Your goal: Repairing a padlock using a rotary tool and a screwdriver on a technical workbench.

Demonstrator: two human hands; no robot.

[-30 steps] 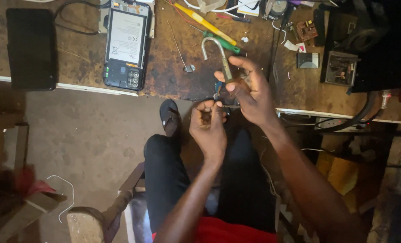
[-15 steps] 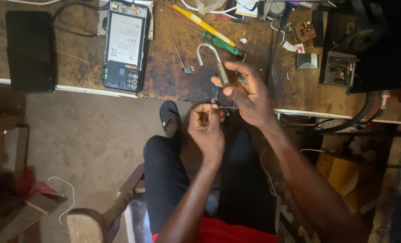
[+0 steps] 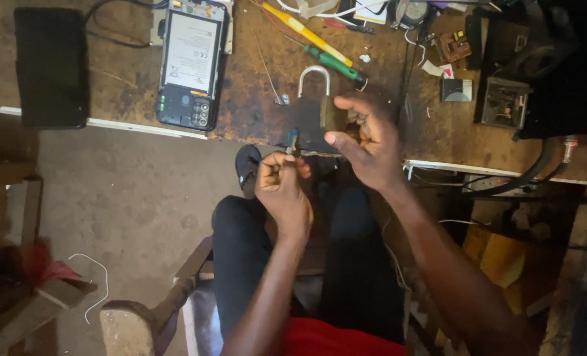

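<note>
The right hand (image 3: 366, 142) now holds the padlock (image 3: 320, 109) upright, fingers clamped; left hand (image 3: 281, 188) fingers pinch, probably, a key (image 3: 292, 140) below.

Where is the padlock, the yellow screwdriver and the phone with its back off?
padlock (image 3: 328, 113), head view, on its brass body beside the right hand's fingers.
yellow screwdriver (image 3: 305, 31), head view, on the middle of its yellow handle.
phone (image 3: 189, 62), head view, on the pale battery in its open back.
</note>
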